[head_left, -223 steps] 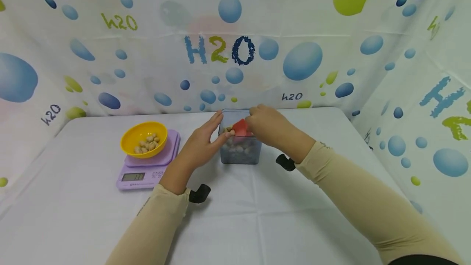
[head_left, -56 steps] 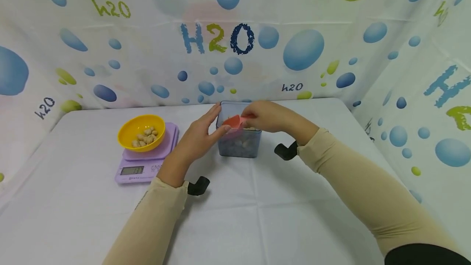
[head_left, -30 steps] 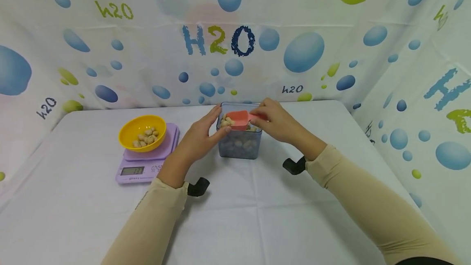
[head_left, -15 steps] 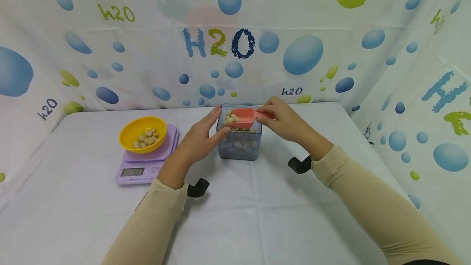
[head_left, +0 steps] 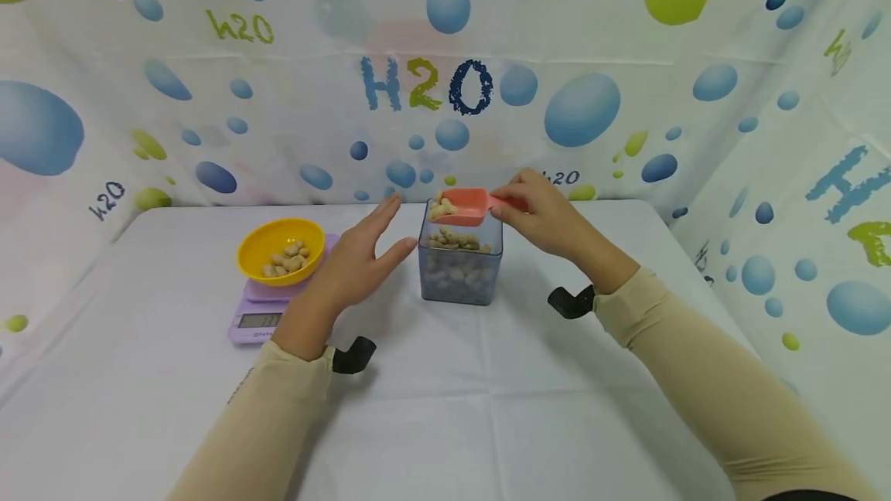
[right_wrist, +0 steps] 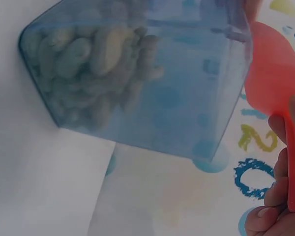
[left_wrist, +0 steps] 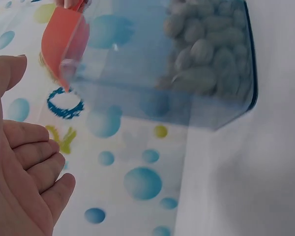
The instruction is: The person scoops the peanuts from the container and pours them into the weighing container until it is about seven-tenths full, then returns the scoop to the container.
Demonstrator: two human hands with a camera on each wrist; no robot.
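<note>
My right hand [head_left: 546, 223] grips the handle of a red-pink scoop [head_left: 470, 206]. Several peanuts in their shells [head_left: 442, 207] lie in the scoop, which hovers over the mouth of a clear bluish square container [head_left: 426, 288]. More shelled-in peanuts fill that container's lower part, as the right wrist view shows through the wall [right_wrist: 187, 113]. My left hand [head_left: 351, 265] is apart from the container, to its left, with fingers extended and thumb spread. In the left wrist view its palm [left_wrist: 19, 191] holds nothing, and the scoop [left_wrist: 61, 42] shows beyond the rim.
Left of my left hand, a yellow bowl [head_left: 259, 247] with several peanuts sits on a purple kitchen scale [head_left: 254, 304], partly hidden by that hand. A white cloth covers the table [head_left: 557, 400]. Behind stands a patterned curtain [head_left: 313, 122].
The scoop came up out of the container with peanuts in it, raised by my right hand. My left hand has let go of the container's side and moved left, toward the scale.
</note>
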